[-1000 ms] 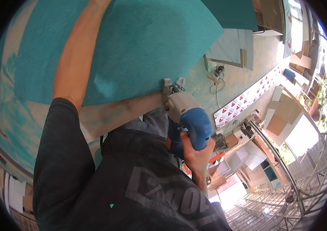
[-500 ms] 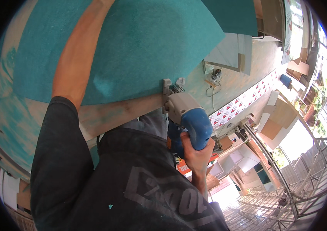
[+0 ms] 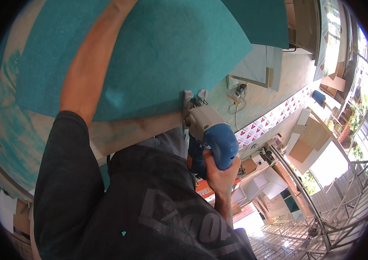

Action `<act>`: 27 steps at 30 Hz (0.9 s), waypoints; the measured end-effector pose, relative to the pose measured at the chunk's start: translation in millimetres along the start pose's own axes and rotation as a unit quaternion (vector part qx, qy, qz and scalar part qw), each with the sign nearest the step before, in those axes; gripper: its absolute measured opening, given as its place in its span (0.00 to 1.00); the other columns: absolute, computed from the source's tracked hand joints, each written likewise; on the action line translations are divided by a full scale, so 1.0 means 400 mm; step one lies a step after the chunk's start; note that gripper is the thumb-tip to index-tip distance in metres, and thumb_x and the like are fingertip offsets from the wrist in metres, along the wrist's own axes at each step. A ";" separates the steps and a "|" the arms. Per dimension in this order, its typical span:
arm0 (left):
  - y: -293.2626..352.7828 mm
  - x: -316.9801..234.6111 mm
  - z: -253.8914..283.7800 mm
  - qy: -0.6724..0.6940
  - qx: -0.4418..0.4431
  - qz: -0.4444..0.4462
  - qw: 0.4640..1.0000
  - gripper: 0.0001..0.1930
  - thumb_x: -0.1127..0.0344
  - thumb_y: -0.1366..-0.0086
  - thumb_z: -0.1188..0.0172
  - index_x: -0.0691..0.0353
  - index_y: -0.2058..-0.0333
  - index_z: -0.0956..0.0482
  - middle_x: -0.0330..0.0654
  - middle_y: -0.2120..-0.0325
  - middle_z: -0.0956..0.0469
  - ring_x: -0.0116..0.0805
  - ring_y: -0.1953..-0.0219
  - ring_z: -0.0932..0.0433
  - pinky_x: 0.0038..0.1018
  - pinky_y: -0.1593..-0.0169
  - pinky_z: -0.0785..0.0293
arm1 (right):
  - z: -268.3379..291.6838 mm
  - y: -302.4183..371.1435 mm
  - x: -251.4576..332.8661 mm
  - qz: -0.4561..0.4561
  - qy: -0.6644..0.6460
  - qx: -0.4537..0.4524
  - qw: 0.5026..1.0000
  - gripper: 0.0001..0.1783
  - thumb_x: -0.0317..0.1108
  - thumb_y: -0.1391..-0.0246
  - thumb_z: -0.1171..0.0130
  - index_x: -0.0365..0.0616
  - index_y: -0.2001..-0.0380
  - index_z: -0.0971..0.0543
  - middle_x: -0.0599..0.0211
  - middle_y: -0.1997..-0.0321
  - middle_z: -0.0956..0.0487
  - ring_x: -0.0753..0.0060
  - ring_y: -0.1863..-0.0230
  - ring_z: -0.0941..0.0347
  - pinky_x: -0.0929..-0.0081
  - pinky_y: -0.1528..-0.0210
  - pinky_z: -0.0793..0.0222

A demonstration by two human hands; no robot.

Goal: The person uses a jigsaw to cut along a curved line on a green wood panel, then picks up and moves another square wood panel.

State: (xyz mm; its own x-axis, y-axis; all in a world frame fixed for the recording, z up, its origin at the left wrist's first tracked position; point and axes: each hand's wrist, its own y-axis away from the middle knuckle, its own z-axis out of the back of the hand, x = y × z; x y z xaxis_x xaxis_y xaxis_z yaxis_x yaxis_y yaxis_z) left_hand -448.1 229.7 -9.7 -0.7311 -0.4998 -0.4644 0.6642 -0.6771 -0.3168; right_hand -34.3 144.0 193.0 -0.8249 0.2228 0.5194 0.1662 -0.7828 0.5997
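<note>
My right hand (image 3: 222, 174) is wrapped around the handle of a jigsaw (image 3: 214, 134) with a blue body and a beige front housing. The saw's metal foot (image 3: 188, 97) sits at the near edge of a large teal sheet (image 3: 166, 56). Its blade is too small to make out. My left arm reaches far across the sheet, and only the base of my left hand (image 3: 125, 4) shows at the top edge of the picture. Its fingers are out of frame. The sheet lies on a wooden board or tabletop (image 3: 140, 130) stained with teal paint.
To the right of the sheet, a small device with a cord (image 3: 240, 91) lies on the worn surface. Behind it are pale panels (image 3: 253, 65) and a darker teal sheet (image 3: 262, 21). A printed white strip (image 3: 262, 125) runs along the right. Several loose boards (image 3: 311, 141) lie beyond.
The view has shifted slightly, so the background at right sits a little differently. My right hand and the jigsaw stay at nearly the same spot on the sheet's edge.
</note>
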 end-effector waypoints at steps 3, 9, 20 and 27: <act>0.004 0.005 0.002 -0.001 -0.005 0.004 1.000 0.24 0.48 0.34 0.41 0.60 0.48 0.16 0.48 0.42 0.25 0.53 0.32 0.36 0.53 0.27 0.47 | -0.002 -0.003 0.015 -0.001 -0.004 0.006 1.000 0.06 0.29 0.45 0.33 0.38 0.72 0.18 0.74 0.78 0.21 0.84 0.74 0.27 0.79 0.69 0.32; 0.001 0.015 0.007 -0.001 0.000 0.003 1.000 0.25 0.49 0.35 0.40 0.61 0.48 0.17 0.49 0.41 0.25 0.53 0.32 0.36 0.53 0.28 0.46 | -0.008 -0.010 0.019 0.014 0.008 -0.006 1.000 0.08 0.31 0.45 0.33 0.39 0.74 0.19 0.76 0.80 0.22 0.84 0.77 0.28 0.79 0.71 0.33; -0.060 0.041 0.021 0.010 -0.018 -0.059 0.998 0.21 0.49 0.39 0.35 0.66 0.65 0.15 0.51 0.59 0.18 0.52 0.47 0.24 0.46 0.39 0.32 | 0.010 -0.024 0.010 0.042 0.010 0.016 0.999 0.07 0.26 0.48 0.32 0.36 0.65 0.17 0.68 0.71 0.17 0.78 0.70 0.21 0.78 0.65 0.27; -0.057 0.067 -0.015 0.008 -0.047 -0.098 0.994 0.21 0.49 0.39 0.35 0.66 0.67 0.16 0.51 0.62 0.18 0.52 0.52 0.23 0.47 0.40 0.33 | -0.001 -0.025 0.018 0.027 0.008 -0.001 1.000 0.11 0.24 0.47 0.32 0.35 0.59 0.19 0.67 0.71 0.17 0.78 0.72 0.22 0.79 0.67 0.28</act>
State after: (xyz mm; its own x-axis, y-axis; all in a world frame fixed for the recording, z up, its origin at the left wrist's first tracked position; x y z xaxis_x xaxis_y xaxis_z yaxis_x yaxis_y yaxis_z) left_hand -481.9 234.9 -20.0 -0.8458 -0.3542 -0.3990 0.5215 -0.7069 -0.4778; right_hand -42.2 153.3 190.6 -0.8236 0.1709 0.5408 0.2096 -0.7943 0.5703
